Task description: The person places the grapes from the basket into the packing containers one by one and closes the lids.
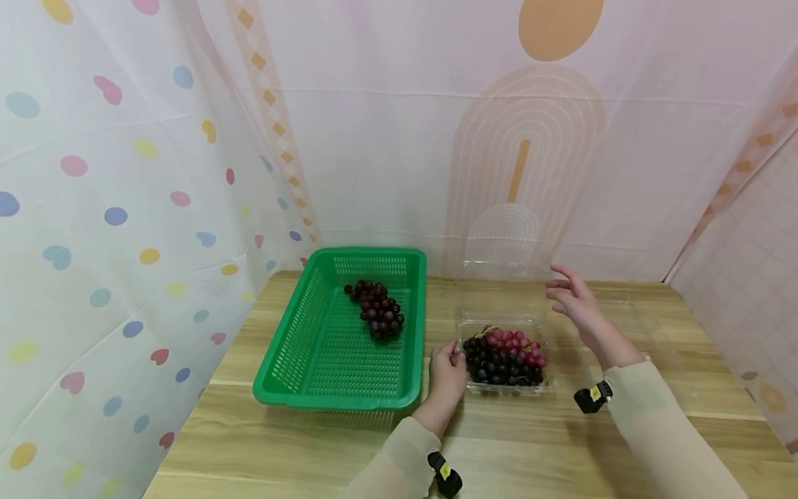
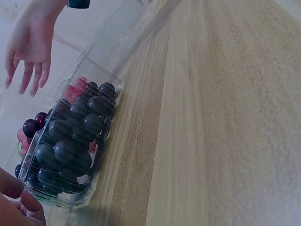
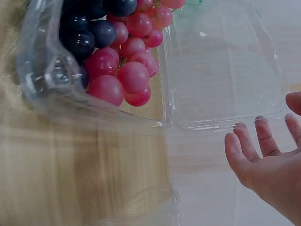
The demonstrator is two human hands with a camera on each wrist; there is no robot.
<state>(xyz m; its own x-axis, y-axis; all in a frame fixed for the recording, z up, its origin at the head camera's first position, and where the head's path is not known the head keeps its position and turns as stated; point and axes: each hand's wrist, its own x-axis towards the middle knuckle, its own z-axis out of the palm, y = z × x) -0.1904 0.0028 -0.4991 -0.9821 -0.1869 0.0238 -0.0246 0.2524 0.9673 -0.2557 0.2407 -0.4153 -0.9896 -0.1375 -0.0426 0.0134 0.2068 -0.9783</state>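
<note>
A clear plastic clamshell box (image 1: 508,390) holds black grapes (image 1: 495,364) in front and pink-red grapes (image 1: 514,341) behind. Its transparent lid (image 3: 225,70) stands raised at the back. My left hand (image 1: 447,371) pinches the box's left rim; in the left wrist view its thumb and a finger (image 2: 30,205) meet at the corner. My right hand (image 1: 576,301) is held in the air right of the lid, fingers spread and loosely bent. In the right wrist view those fingertips (image 3: 240,126) come close to the lid's edge; whether they touch it I cannot tell.
Left of the box stands a green perforated basket (image 1: 339,402) with a bunch of dark red grapes (image 1: 377,312) inside. More clear plastic packaging (image 1: 654,339) lies at the right of the wooden table (image 1: 511,450). Patterned curtains (image 1: 386,138) hang behind and at both sides.
</note>
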